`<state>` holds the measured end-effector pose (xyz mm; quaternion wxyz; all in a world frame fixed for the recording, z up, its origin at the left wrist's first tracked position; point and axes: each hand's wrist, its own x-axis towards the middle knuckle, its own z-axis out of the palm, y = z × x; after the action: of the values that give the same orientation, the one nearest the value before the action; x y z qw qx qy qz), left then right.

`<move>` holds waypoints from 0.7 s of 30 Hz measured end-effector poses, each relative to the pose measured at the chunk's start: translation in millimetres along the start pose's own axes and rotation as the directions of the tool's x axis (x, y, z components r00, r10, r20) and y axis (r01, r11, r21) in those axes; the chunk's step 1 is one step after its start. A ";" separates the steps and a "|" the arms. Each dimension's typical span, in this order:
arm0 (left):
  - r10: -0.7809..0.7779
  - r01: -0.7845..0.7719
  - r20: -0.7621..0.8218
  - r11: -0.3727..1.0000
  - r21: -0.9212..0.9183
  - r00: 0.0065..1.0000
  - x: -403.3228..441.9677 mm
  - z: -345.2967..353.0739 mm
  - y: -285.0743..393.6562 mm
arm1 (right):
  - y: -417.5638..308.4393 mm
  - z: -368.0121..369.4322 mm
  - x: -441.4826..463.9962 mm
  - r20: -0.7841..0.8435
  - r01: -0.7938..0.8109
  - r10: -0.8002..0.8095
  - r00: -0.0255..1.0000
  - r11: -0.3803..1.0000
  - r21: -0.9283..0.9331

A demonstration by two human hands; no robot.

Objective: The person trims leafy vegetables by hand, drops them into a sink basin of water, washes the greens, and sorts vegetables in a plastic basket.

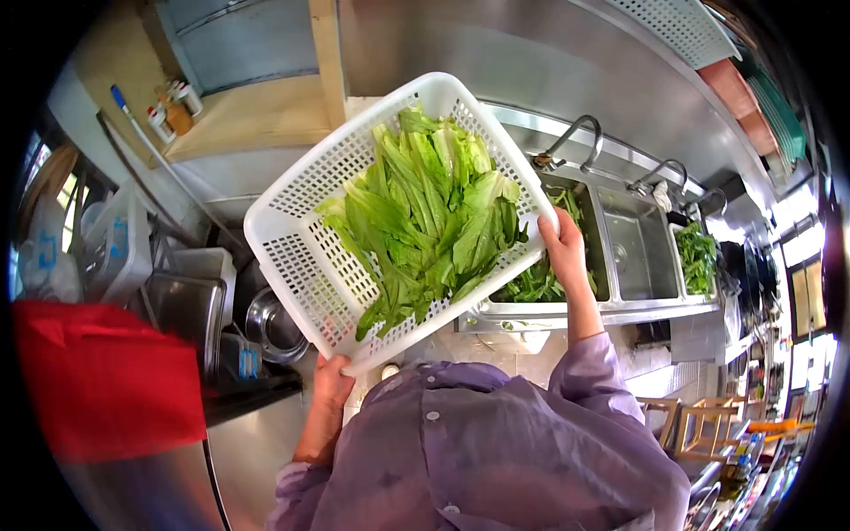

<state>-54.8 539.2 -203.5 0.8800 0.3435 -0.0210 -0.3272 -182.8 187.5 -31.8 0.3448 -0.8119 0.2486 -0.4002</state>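
A white perforated plastic basket is held up in front of my body, tilted so that one corner points away from me. Long green leafy lettuce lies heaped inside it. My left hand grips the near corner of the rim, and the fingers behind it are partly hidden. On the right side, my right hand clasps the rim with the thumb on top. Both hands bear the basket clear of the sink.
Right of the basket runs a steel sink with several curved taps. More greens lie in its near basin, others at the far end. Metal bowls and a red cloth-like sheet are on the left.
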 end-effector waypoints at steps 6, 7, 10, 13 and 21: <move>-0.111 0.109 0.077 0.994 0.027 0.991 22.6 -26.3 24.2 | 2.4 6.8 -38.7 -0.089 -0.160 0.156 0.984 0.986 -0.039; -0.161 0.159 0.059 0.986 0.044 0.985 30.8 -27.4 33.6 | -0.8 11.9 -43.1 -0.125 -0.181 0.174 0.977 0.982 -0.045; -0.099 -0.012 0.217 0.887 0.461 0.971 53.9 -61.1 50.3 | -13.0 21.6 -58.1 -0.149 -0.236 0.237 0.960 0.971 0.023; -0.191 -0.770 0.747 -0.191 0.609 0.637 62.6 -114.0 78.6 | -39.1 30.4 -86.6 -0.295 -0.386 0.337 0.894 0.914 -0.127; -0.480 0.280 0.220 0.764 0.582 0.849 94.3 -99.7 96.1 | -120.9 8.7 -136.7 -0.229 -0.147 0.146 0.962 0.989 0.015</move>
<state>99.3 595.4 -237.9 0.6450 0.5037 -0.1980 -0.5395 -236.2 360.8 -9.2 0.3415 -0.7401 0.3466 -0.4642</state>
